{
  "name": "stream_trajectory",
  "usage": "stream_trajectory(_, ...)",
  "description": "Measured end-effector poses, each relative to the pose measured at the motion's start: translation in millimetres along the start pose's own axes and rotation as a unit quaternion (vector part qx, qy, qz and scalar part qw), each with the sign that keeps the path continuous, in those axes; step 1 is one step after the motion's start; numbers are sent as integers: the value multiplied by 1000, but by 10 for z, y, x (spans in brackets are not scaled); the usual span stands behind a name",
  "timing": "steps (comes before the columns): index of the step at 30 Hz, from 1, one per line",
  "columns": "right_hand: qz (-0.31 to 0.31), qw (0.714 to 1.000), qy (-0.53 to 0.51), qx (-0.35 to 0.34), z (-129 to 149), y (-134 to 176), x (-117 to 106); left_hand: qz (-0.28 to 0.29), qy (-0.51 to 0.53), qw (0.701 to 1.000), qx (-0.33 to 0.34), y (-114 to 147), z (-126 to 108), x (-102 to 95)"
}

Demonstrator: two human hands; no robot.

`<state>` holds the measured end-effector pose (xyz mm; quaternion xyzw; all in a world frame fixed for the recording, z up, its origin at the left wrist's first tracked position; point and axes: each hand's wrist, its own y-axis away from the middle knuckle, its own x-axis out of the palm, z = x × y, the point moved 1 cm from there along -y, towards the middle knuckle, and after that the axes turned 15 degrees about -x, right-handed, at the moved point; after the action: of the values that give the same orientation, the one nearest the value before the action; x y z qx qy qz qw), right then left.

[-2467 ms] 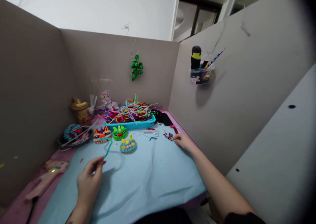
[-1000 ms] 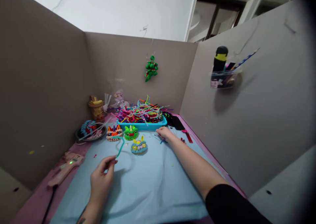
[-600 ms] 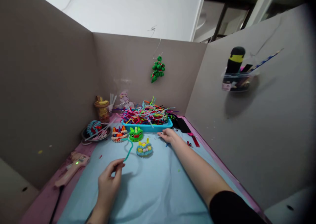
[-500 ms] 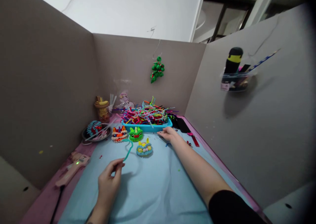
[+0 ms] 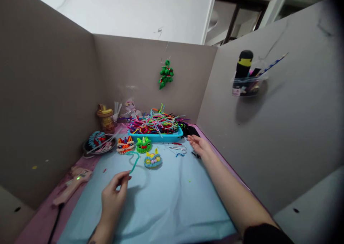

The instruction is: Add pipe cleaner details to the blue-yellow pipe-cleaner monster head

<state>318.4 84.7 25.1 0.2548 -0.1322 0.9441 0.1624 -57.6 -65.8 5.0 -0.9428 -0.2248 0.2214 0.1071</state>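
My left hand (image 5: pixel 115 192) pinches a teal pipe cleaner (image 5: pixel 136 163), whose curled end rises toward the finished pieces. My right hand (image 5: pixel 199 146) is at the right side of the cloth, fingers stretched out and apart, with nothing visible in them. A small dark object (image 5: pixel 195 154) lies just below it; whether they touch I cannot tell. To its left are scissors (image 5: pixel 177 149) and a short bent blue pipe cleaner piece (image 5: pixel 180 155). Three fuzzy animal-face pieces stand in the middle: orange (image 5: pixel 125 145), green (image 5: pixel 143 145) and light blue with yellow (image 5: pixel 153 160).
A blue tray (image 5: pixel 158 137) heaped with colourful pipe cleaners stands at the back. On the left are a dark bowl (image 5: pixel 88 148) and a pink glue gun (image 5: pixel 72 186) with a green light. Grey panels enclose the table; a clear holder (image 5: pixel 248 86) hangs on the right one.
My right hand has moved right, away from the tray's front edge, uncovering the scissors. My left hand still holds the teal pipe cleaner. The whole view has shifted slightly.
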Motion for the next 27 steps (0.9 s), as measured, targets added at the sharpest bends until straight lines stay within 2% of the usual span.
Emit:
stream_trajectory(1, -1, 999, 51, -11, 64, 59, -95, -1, -4, 1000, 3, -1, -5, 8)
stream_trajectory(2, 27, 987, 153, -36, 105, 131, -157, -1, -6, 1000, 6, -2, -12, 15)
stream_trajectory(3, 75, 960, 263, -64, 115, 214, -181, 1, -7, 1000, 9, -3, -20, 22)
stream_trajectory(5, 215, 867, 439, -100, 31, 396, -122, 6, -10, 1000, 15, -5, -33, 29)
stream_trajectory(6, 256, 819, 500, -118, -47, 479, -59, 9, -11, 1000, 17, -6, -36, 27)
stream_trajectory(8, 277, 734, 595, -174, -215, 596, 95, 7, -17, 1000, 15, -9, -28, 15)
stream_trajectory(9, 270, 700, 637, -178, -288, 623, 163, 4, -20, 1000, 13, -12, -20, 5)
stream_trajectory(10, 269, 678, 662, -172, -340, 629, 215, -2, -22, 1000, 10, -15, -8, -7)
stream_trajectory(12, 268, 669, 674, -165, -353, 586, 250, -18, -24, 1000, 3, -21, 15, -29)
stream_trajectory(14, 264, 677, 666, -169, -242, 493, 178, -25, -23, 999, -2, -28, 32, -37)
stream_trajectory(16, 239, 686, 664, -177, -58, 378, 14, -18, -24, 1000, -2, -33, 40, -29)
stream_trajectory(18, 183, 706, 665, -162, 110, 277, -195, -8, -28, 1000, 3, -36, 40, -11)
stream_trajectory(20, 181, 706, 672, -131, 192, 222, -379, -2, -34, 999, 8, -35, 34, 5)
stream_trajectory(23, 178, 701, 681, -113, 178, 220, -555, -5, -40, 999, 8, -28, 15, 7)
stream_trajectory(27, 151, 689, 695, -140, 157, 238, -669, -11, -32, 999, 0, -23, -10, -10)
